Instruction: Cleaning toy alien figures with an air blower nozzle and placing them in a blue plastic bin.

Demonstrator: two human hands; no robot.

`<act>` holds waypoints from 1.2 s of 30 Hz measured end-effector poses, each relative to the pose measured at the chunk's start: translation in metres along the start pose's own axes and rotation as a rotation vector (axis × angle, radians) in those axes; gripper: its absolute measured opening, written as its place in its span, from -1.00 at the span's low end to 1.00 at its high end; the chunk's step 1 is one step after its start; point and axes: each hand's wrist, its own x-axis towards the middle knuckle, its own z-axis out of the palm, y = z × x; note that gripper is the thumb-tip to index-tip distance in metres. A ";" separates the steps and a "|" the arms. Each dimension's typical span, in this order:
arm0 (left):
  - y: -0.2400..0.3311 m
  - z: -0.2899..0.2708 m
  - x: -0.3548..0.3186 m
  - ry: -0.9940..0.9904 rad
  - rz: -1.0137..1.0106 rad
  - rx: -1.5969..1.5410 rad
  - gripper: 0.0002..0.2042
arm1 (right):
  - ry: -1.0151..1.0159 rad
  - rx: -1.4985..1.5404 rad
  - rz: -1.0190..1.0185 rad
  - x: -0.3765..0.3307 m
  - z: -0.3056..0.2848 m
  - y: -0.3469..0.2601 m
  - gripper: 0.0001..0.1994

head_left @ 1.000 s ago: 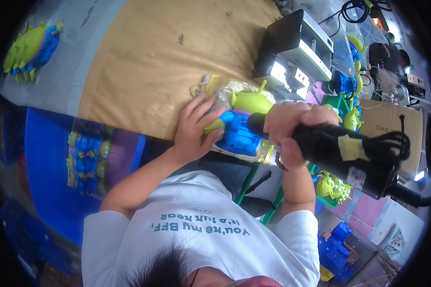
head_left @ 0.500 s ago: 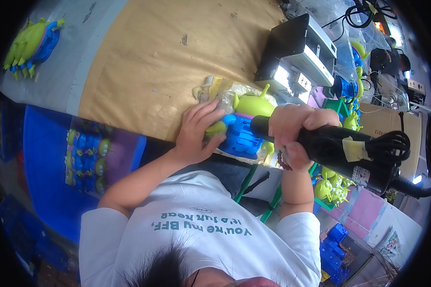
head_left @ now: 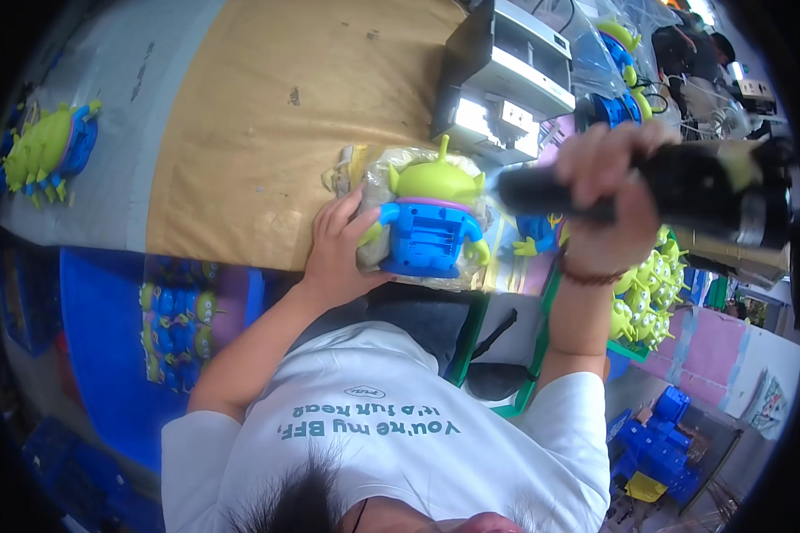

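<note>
A green-and-blue three-eared toy figure (head_left: 429,233) lies on a clear plastic-covered pad at the table's near edge, its blue, slotted back facing up. Its head points away from me. My left hand (head_left: 336,238) is closed on its left side, fingers by the toy's arm and thumb along its lower edge. My right hand (head_left: 618,182) grips a black cylindrical power tool (head_left: 542,188), held to the right of the toy. The tool's nose points left toward the toy's head, apart from it. Motion blurs the tool and right hand.
A grey-white box-shaped device (head_left: 507,67) stands at the far right of the brown table cover (head_left: 267,107). More toys (head_left: 53,147) lie at far left. A blue bin (head_left: 107,329) holds packed figures; a green-edged crate of toy heads (head_left: 644,298) sits to the right.
The tool has been lifted off the toy's back and carried right by my right hand. The toy has turned more upright in view, my left hand still on it. My view has shifted right.
</note>
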 end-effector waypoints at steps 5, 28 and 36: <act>0.001 0.002 0.000 -0.010 -0.006 -0.014 -0.05 | 0.333 -0.420 -0.074 0.040 -0.077 0.022 -0.70; 0.003 0.007 -0.005 0.008 0.008 0.024 -0.05 | 0.020 -0.281 0.099 -0.089 -0.005 -0.014 -0.51; 0.004 0.007 -0.006 0.003 0.010 0.019 -0.04 | -0.204 -0.070 0.021 -0.103 -0.004 -0.001 -0.62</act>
